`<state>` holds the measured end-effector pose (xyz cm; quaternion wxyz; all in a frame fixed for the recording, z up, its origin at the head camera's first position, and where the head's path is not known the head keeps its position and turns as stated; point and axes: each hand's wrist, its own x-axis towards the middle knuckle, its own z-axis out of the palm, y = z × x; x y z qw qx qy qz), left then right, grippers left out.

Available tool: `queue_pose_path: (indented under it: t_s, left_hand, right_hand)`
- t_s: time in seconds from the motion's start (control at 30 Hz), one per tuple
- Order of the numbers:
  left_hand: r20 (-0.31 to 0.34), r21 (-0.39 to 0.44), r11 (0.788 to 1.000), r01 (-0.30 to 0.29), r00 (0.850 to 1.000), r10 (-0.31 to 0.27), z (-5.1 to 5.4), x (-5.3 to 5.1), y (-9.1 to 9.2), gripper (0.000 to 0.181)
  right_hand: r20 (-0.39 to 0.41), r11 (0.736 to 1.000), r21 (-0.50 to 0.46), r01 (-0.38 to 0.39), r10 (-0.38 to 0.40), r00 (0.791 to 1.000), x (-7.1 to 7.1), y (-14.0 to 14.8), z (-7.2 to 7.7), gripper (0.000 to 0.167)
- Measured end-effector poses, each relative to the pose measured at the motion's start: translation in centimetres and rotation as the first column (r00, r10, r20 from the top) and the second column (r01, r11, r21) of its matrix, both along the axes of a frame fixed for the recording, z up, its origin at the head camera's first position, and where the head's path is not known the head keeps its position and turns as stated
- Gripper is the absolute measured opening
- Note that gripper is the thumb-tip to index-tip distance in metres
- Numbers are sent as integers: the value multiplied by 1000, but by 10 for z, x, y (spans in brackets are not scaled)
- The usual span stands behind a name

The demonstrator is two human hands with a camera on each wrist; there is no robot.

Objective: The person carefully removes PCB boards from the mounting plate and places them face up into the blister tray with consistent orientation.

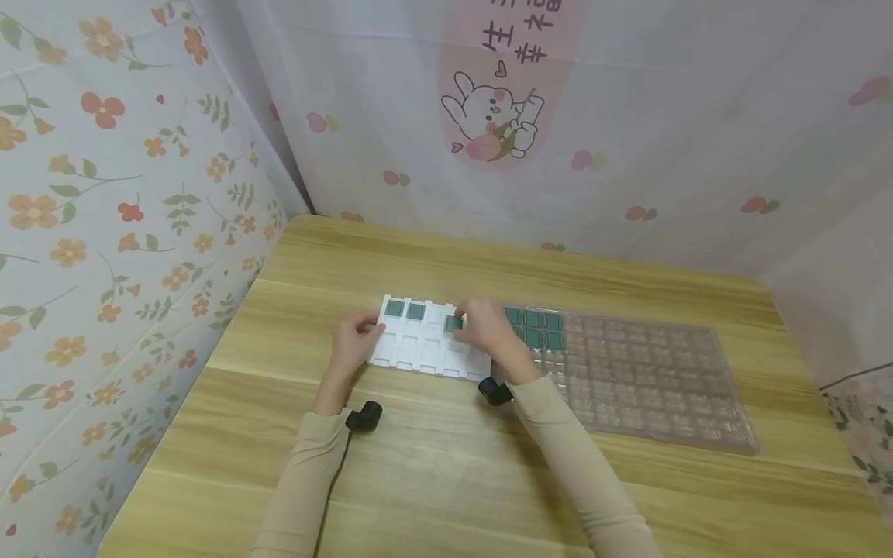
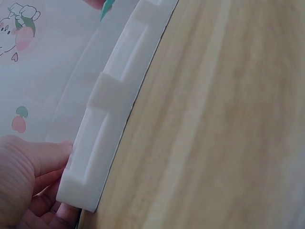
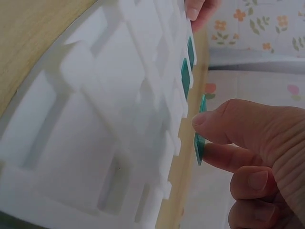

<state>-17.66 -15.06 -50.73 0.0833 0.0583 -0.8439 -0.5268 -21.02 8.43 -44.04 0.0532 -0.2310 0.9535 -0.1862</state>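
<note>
A white compartment tray point(image 1: 418, 353) lies on the table, two green square chips point(image 1: 394, 308) seated in its far left pockets. My left hand point(image 1: 354, 339) holds the tray's left end, thumb against its side in the left wrist view. Between thumb and fingers, my right hand point(image 1: 486, 329) pinches another green chip point(image 3: 200, 136) by its edges. That chip hangs above the far row, right of the two seated ones. Beside the white tray, a clear plastic tray point(image 1: 649, 380) has several green chips point(image 1: 533, 319) in its far left pockets.
The wooden table point(image 1: 432, 473) carries both trays. A floral curtain point(image 1: 112, 232) hangs along the left, and a printed cloth point(image 1: 391, 101) stands behind the table. Black wrist mounts point(image 1: 364, 417) sit on both sleeves. The right forearm crosses the clear tray's near left corner.
</note>
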Motion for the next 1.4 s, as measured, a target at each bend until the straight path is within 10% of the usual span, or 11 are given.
queue_pose_path:
  t_s: [1.4]
  left_hand:
    - [15, 3, 1000, -3, 1000, 3, -1, 0, 1, 26]
  right_hand:
    - [15, 997, -68, 43, -42, 999, 27, 50, -3, 23]
